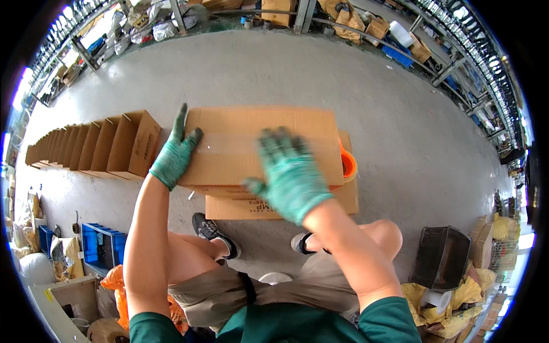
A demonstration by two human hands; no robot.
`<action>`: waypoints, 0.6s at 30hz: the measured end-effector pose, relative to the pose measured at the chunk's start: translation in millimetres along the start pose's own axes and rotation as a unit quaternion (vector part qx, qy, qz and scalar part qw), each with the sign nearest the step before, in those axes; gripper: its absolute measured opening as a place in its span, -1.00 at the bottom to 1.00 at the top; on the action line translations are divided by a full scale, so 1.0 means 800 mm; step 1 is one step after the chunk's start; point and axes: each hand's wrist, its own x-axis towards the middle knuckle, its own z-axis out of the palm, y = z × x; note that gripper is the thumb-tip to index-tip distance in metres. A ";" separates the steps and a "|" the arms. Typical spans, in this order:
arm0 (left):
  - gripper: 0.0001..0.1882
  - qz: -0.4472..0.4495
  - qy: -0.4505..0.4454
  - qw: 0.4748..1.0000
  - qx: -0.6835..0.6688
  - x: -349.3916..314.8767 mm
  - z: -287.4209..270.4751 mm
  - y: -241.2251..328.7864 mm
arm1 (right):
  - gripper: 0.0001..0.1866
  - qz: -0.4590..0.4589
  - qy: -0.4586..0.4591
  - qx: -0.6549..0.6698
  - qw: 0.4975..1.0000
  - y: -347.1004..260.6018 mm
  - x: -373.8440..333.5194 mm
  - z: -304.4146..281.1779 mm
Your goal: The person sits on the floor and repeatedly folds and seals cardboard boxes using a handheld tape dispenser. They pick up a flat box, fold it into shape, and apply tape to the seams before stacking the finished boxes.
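A brown cardboard box [226, 154] lies in front of me with its lid side closed. My left hand [175, 153], in a green knit glove, holds the box's left end, with the thumb over the top edge and the fingers stretched along the end. Palm down on the top is my right hand [287, 174], also gloved; its fingers are spread and smeared by motion. Below the box, another piece of cardboard [243, 209] with dark print sticks out. An orange ring-shaped thing [353, 170], perhaps a tape roll, shows at the right end, partly hidden.
A row of open cardboard boxes [134, 146] stands to the left. Blue crates [104, 243] sit at lower left, beside an orange bag [116, 286]. At lower right is a black bin [441, 257] near yellow sacking [452, 320]. Metal racks [304, 16] line the far side.
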 end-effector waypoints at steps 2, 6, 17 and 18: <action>-0.31 -0.048 0.067 0.995 -0.054 0.002 0.005 -0.008 | -0.17 0.064 0.048 -0.003 0.997 0.049 -0.035 0.003; -0.29 -0.167 -0.006 0.963 -0.211 0.004 0.003 -0.012 | -0.30 0.197 0.179 0.162 0.950 0.088 -0.070 0.031; -0.28 -0.162 0.054 0.910 -0.377 -0.021 -0.006 0.002 | -0.40 0.194 0.072 0.551 0.809 0.116 -0.086 -0.013; -0.23 -0.123 0.041 0.893 -0.431 -0.021 -0.032 -0.004 | -0.38 0.123 0.129 0.518 0.837 0.101 -0.088 -0.034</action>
